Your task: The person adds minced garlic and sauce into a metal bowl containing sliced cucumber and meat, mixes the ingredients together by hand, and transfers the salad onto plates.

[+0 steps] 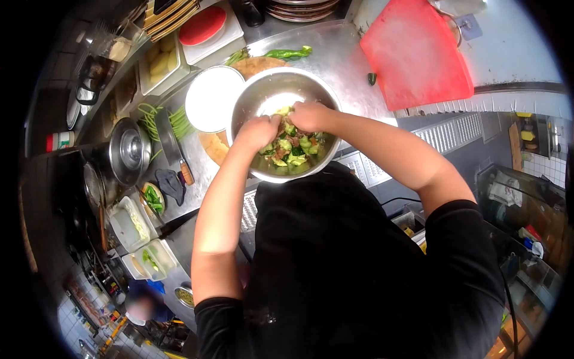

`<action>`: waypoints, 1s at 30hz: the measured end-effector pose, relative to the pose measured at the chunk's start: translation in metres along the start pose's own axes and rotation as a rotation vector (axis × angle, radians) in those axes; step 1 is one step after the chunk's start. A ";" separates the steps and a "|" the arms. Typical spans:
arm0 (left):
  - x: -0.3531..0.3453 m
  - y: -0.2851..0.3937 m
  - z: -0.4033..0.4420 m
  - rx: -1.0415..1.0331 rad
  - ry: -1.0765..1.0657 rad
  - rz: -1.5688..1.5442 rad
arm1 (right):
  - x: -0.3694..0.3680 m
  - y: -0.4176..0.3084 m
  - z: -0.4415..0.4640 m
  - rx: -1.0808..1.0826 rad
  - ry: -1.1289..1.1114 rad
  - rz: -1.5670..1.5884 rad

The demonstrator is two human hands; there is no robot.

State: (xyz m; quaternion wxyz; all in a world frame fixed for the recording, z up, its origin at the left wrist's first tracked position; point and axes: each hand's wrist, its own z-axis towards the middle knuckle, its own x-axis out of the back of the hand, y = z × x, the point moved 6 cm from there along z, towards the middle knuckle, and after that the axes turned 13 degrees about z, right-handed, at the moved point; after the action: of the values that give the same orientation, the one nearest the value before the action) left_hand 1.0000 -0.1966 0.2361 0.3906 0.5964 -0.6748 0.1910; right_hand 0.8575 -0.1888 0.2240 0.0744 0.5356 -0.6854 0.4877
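**Steel counter (354, 52), with a bowl (320, 90) at its near edge**

Inside the bowl is a mix (299, 149) of green chunks and some brown pieces, lying mostly in the near half, with bare metal showing at the far side. The left hand (258, 133) reaches over the left rim of the bowl and the right hand (312, 116) comes in over the right; both are at the mix, with a narrow gap between them. The fingers of each hand bend down into the mix, their tips hidden, so I cannot tell whether they are clamped on any pieces.

Just left of the bowl stands a white tub (214, 99). A round board (213, 148) shows around the tub and the bowl, and a green pepper (290, 54) lies beyond the bowl. Farther left of it is a knife (166, 134), its handle toward the person, beans (179, 122) on both sides of the blade and a dark cloth (171, 185) near the handle. Right of the bowl are a small green piece (372, 79) and, past that, a red board (418, 60). Well apart from the bowl, on the left and nearer side, another person (146, 305) shows, blurred.
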 end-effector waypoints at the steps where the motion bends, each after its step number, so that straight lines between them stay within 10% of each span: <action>1: -0.008 -0.005 -0.004 0.078 -0.017 -0.020 | 0.008 -0.007 -0.017 -0.109 -0.045 0.068; 9: -0.065 0.006 -0.020 0.193 -0.310 -1.345 | -0.034 -0.018 -0.054 -0.599 -0.049 1.751; 14: -0.019 0.017 -0.045 0.058 -0.308 -1.720 | -0.011 -0.019 -0.054 -0.471 -0.115 2.054; 19: 0.031 0.009 -0.061 0.035 -0.016 -1.532 | 0.035 -0.024 -0.064 -0.368 -0.097 1.951; 24: 0.019 -0.014 0.002 -0.065 0.441 -0.844 | 0.029 0.007 -0.005 -0.099 0.337 0.833; 26: 0.005 -0.011 0.014 0.040 0.312 -0.553 | 0.005 0.020 0.021 0.011 0.467 0.384; 28: -0.007 -0.009 0.004 0.225 0.264 -0.251 | -0.009 0.029 0.012 -0.212 0.355 0.665; 30: -0.011 0.000 -0.021 0.359 -0.067 -0.657 | -0.004 0.006 -0.033 -0.597 0.073 1.251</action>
State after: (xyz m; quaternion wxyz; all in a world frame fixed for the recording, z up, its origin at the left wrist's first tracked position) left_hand 1.0066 -0.1737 0.2406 0.2979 0.8460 -0.4156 0.1512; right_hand 0.8401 -0.1615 0.2350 -0.0539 -0.0203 -0.9672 0.2473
